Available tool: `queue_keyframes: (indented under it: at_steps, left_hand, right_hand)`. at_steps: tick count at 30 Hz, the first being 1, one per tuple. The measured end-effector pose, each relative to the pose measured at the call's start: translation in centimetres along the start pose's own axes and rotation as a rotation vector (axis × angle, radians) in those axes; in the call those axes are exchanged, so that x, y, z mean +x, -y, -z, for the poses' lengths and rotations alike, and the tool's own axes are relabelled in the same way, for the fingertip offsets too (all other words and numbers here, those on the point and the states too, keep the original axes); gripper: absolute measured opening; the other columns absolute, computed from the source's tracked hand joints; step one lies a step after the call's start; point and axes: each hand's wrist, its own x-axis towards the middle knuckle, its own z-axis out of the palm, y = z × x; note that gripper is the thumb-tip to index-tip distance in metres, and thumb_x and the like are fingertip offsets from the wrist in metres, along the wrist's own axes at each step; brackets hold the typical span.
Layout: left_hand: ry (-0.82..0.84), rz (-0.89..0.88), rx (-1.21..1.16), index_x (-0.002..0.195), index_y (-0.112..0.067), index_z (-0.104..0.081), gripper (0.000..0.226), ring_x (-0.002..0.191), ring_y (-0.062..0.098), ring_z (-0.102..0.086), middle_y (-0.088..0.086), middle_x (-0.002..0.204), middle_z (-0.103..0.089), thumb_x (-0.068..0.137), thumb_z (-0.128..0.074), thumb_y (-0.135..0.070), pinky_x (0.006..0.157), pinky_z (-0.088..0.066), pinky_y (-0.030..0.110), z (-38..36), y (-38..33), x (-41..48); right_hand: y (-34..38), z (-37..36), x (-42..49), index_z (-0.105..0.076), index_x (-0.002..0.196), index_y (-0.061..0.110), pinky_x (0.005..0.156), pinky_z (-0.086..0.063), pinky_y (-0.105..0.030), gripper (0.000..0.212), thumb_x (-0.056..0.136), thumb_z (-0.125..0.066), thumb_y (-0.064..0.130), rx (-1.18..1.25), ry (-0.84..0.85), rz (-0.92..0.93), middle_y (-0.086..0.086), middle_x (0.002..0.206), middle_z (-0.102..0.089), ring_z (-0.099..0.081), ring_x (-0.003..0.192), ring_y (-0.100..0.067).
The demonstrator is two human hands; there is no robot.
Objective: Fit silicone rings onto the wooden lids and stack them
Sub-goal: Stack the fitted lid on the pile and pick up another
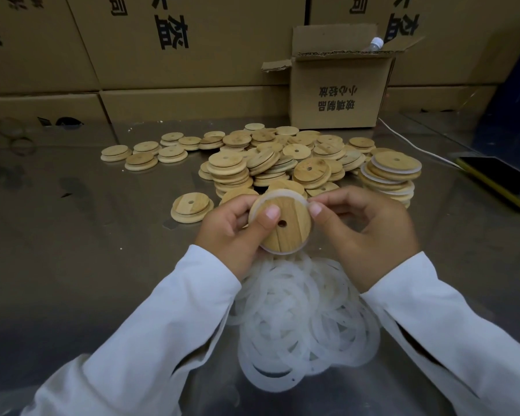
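Observation:
Both hands hold one round wooden lid (288, 232) with a small centre hole, raised above the table. My left hand (231, 232) grips its left edge, thumb pressed on the face. My right hand (364, 226) pinches a translucent silicone ring (278, 194) that runs around the lid's upper rim. A heap of loose white silicone rings (303, 319) lies on the table just below my hands. A large pile of bare wooden lids (279, 157) sits beyond. To the right stands a stack of lids with rings fitted (392, 175).
The table is a reflective metal surface (102, 250). A single lid (192, 206) lies left of my hands. An open cardboard box (336, 94) stands behind the pile, large cartons (168, 40) line the back. A phone (499, 181) with a white cable lies at the right edge.

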Motion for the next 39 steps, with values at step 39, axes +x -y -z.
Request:
queue_keyframes:
  at_steps: [39]
  left_hand:
    - [0.028, -0.126, 0.054, 0.093, -0.012, -0.063, 0.031, 0.072, 0.006, -0.066, 0.0, 0.08, -0.069, 0.068, -0.058, -0.029, 0.062, -0.056, 0.023, -0.3, -1.1, -0.4]
  right_hand:
    - [0.9, 0.2, 0.3, -0.06, 0.069, 0.022, 0.075, -0.044, -0.019, 0.014, 0.081, -0.062, 0.015, 0.06, 0.006, -0.067, -0.001, 0.081, -0.062, -0.056, 0.073, -0.005]
